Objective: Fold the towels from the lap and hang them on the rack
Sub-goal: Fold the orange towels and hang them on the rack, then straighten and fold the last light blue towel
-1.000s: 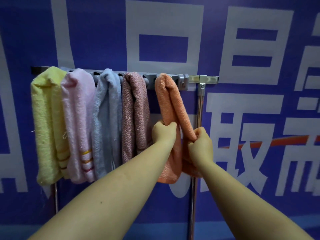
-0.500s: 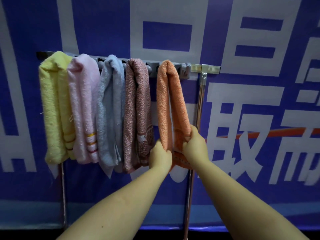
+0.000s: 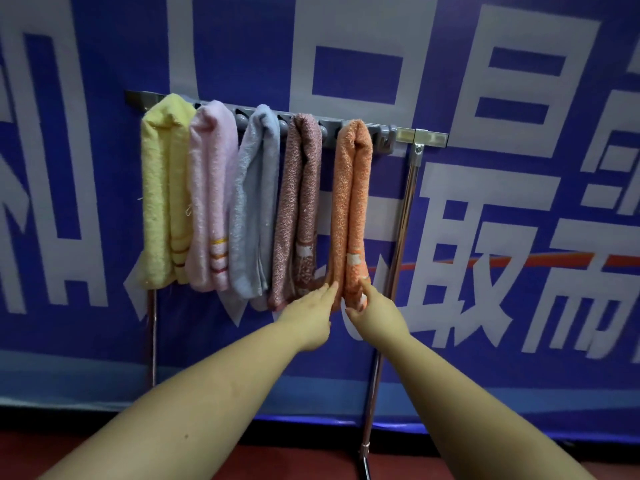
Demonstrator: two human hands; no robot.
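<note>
Just beyond my fingertips hangs the orange towel (image 3: 350, 209), folded over the rack (image 3: 405, 133) as the last in a row, its two halves dropping side by side to where my hands meet them. My left hand (image 3: 310, 311) reaches forward with fingers straight, the tips touching the lower edge of the towel's left half; my right hand (image 3: 375, 311) is beside it, with a finger laid up against the bottom of the right half and the rest loosely relaxed, gripping nothing that I can see. Further out to the left of my left hand hang the mauve towel (image 3: 299, 209), grey towel (image 3: 254, 206), pink towel (image 3: 209, 202) and yellow towel (image 3: 164, 192), each draped over the same bar. I judge the step in hand to be the final settling of the orange one: levelling its two ends and smoothing them flat. To do it well I would keep the touch light and stroke downward only (a sideways tug could slide the fold along the bar or drag it off), and check that both hems end at the same height. The mauve towel sits just beside my left fingers, so I would keep that hand clear of it. No towel shows on the lap from this view, so I cannot tell whether more remain.
</note>
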